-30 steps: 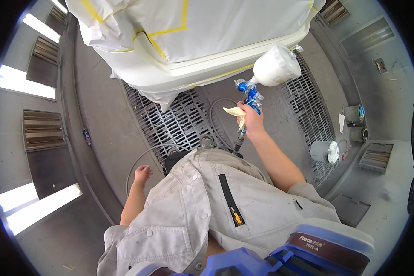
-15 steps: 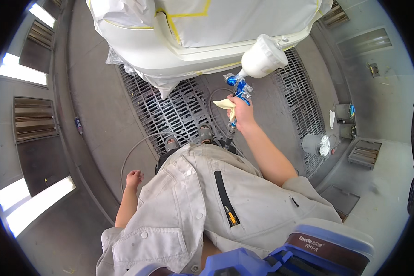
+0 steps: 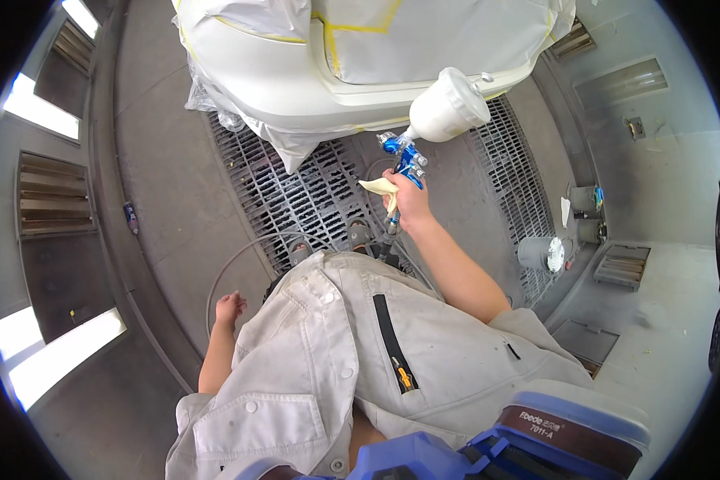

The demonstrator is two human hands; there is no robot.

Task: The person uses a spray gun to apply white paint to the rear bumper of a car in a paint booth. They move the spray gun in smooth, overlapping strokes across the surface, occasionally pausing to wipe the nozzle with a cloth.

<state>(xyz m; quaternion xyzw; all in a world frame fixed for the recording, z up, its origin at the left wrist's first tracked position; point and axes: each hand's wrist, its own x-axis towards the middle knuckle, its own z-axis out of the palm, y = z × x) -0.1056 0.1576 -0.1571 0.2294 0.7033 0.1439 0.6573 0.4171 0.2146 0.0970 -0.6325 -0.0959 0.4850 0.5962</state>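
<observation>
My right hand (image 3: 410, 200) grips a blue-and-silver spray gun (image 3: 404, 158) by its handle, with a pale cream cloth (image 3: 380, 188) held against it. A white cup (image 3: 446, 106) tops the gun, and a hose fitting runs down below my fingers. The gun is in front of a white car body panel (image 3: 256, 76), partly covered in masking sheet (image 3: 432, 44) and yellow tape (image 3: 358, 26); whether they touch, I cannot tell. My left hand (image 3: 230, 308) hangs low beside my body, fingers curled with nothing visible in them.
My sandalled feet stand at a floor grating (image 3: 292, 200), with an air hose (image 3: 244, 246) looping around them. Buckets (image 3: 536, 253) and small containers (image 3: 586, 200) stand at the right wall. A small can (image 3: 132, 218) lies by the left wall, beside vents (image 3: 54, 192).
The spray gun and my right hand have moved leftward in the view. The car panel appears further right as the view has shifted. My left hand hangs slightly further left.
</observation>
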